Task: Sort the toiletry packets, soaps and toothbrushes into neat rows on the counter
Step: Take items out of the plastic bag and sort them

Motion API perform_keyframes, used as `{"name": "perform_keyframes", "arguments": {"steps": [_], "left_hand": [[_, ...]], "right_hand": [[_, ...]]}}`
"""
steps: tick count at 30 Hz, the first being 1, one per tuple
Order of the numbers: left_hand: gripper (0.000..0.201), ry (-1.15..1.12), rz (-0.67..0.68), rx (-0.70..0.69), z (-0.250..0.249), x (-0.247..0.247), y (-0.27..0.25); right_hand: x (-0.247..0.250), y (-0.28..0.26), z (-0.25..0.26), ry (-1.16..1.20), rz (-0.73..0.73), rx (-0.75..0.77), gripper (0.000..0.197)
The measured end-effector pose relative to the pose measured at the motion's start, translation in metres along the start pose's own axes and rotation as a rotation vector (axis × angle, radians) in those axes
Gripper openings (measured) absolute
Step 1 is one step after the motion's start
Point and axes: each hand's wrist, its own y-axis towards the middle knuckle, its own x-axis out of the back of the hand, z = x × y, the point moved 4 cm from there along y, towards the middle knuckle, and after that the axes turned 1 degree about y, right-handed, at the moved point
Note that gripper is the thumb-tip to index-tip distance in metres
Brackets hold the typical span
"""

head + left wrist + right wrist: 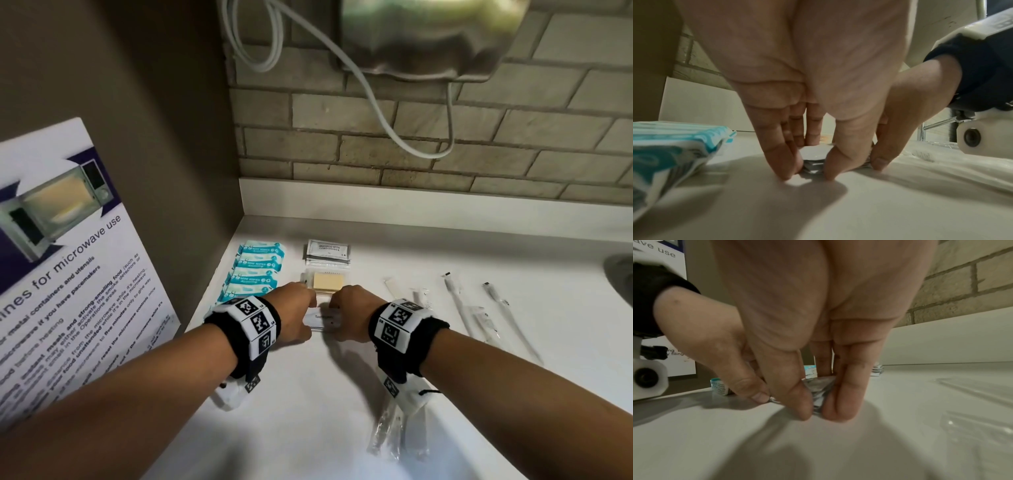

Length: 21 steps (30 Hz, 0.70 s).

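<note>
A small stack of toothpaste packets [323, 319] is pinched at its two ends on the white counter [308, 411], just in front of the wrapped soap [327, 282]: the left end is held between the thumb and fingers of the left hand [294, 317], the right end between those of the right hand [349, 318], with fingertips [788, 168] down on the surface. If the ends are squeezed unevenly, the thin, slick packets could be fanned out or buckled upward, and the squared stack would likely be lost; a nudge forward might also push the soap out of line. The packets are seen as flat, white and silvery foil sachets, several deep, with a partly hidden label beginning "Tooth". The blue wipe packets [255, 270] are laid in a column to the left, the shampoo sachets [328, 251] behind the soap, and the wrapped toothbrushes [459, 305] lie loosely to the right, not yet aligned.
</note>
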Motion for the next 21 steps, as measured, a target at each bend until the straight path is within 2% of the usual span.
{"name": "perform_keyframes", "arguments": {"steps": [7,11,14,16,18,21], "left_hand": [[0.042,0.001,0.007,0.010,-0.002,0.002,-0.003],[0.052,-0.009,0.002,0.012,-0.002,0.004,-0.005],[0.058,0.003,-0.008,-0.004,-0.003,0.009,-0.012],[0.056,-0.016,-0.031,-0.018,-0.005,0.016,-0.018],[0.053,-0.064,-0.049,-0.045,-0.010,0.024,-0.021],[0.049,-0.068,-0.038,-0.131,-0.036,0.031,-0.017]], "right_hand": [[0.001,-0.002,0.000,0.008,0.002,-0.006,0.022],[0.003,-0.005,-0.001,-0.011,0.016,0.001,0.041],[0.012,-0.016,-0.011,0.101,-0.025,0.000,0.059],[0.023,-0.028,-0.025,0.154,-0.054,-0.009,0.054],[0.037,-0.041,-0.046,0.161,-0.090,-0.041,0.040],[0.052,-0.060,-0.081,0.113,-0.121,-0.174,0.029]]}}
